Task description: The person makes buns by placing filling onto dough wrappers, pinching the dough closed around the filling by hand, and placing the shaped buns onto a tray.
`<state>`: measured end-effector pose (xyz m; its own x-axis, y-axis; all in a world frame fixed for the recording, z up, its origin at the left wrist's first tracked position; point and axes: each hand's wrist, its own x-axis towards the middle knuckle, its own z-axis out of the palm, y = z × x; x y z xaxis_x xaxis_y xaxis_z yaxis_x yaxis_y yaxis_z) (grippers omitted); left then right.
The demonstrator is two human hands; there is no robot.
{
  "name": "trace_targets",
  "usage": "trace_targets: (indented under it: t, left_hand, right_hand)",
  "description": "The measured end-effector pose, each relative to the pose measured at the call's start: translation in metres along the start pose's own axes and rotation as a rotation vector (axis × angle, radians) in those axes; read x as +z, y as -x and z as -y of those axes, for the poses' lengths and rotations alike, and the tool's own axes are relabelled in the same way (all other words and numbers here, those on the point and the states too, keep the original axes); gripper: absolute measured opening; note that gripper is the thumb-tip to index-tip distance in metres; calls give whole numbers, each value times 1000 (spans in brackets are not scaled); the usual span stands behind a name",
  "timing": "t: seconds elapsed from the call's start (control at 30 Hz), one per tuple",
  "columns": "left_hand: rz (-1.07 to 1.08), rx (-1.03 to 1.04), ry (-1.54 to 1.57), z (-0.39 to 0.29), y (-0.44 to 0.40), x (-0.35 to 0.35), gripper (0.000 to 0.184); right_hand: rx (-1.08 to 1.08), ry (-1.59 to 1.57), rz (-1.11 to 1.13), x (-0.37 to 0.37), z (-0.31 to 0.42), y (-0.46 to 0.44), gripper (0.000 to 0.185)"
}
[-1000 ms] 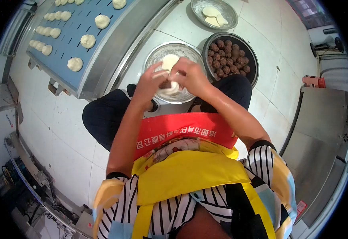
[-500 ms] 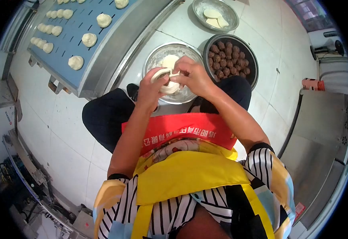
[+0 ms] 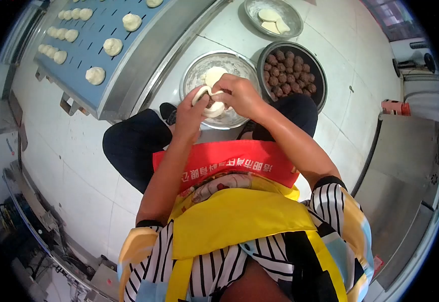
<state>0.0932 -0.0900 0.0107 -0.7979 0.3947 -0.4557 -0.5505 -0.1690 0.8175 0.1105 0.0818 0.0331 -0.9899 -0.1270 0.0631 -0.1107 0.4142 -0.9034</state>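
Note:
My left hand (image 3: 187, 113) cups a round dough wrapper (image 3: 213, 109) with some brown filling (image 3: 209, 102) showing in its middle. At the wrapper's far right edge, my right hand (image 3: 243, 95) pinches the rim between thumb and fingers. Both hands are over a metal bowl (image 3: 189, 70) dusted with flour. Inside that bowl, just beyond my fingers, lies a flat piece of dough (image 3: 214, 75). Part of the wrapper is hidden by my fingers.
Right of the bowl, a dark basin (image 3: 322, 85) holds many brown filling balls (image 3: 290, 73). Another bowl (image 3: 298, 25) with flat dough pieces (image 3: 269, 20) stands behind. A blue slotted conveyor (image 3: 86, 48) carrying filled buns (image 3: 95, 76) is at upper left. Metal cabinet (image 3: 400, 176) at right.
My right fingers have shifted slightly along the wrapper's rim, pulling its edge up and inward. My left hand still holds it in nearly the same place.

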Motion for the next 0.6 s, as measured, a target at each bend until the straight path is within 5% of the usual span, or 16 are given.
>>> trace_targets:
  t: [0.17,0.23,0.3,0.37,0.5,0.6]
  left_hand:
    - [107,-151,-274,-14,-4,-15,38]
    - [247,-29,-585,-17,-9,-21,43]
    - [251,6,-478,-19,-9,-18,50]
    - [114,-56,44,-22,-1,-6,60]
    - [49,84,431,23,-19,14,67]
    - [-30,33,350,15,-14,16,68]
  right_hand:
    - [-44,-136,24,0,3,4,7]
    - [-60,-116,50,2,1,5,6]
    - [32,-162,27,-2,-1,1,8]
    - [237,-277,-48,-9,-1,-4,12]
    - [265,-335,-111,5,-6,-8,17]
    - [223,-257,15,4,-8,-5,11]
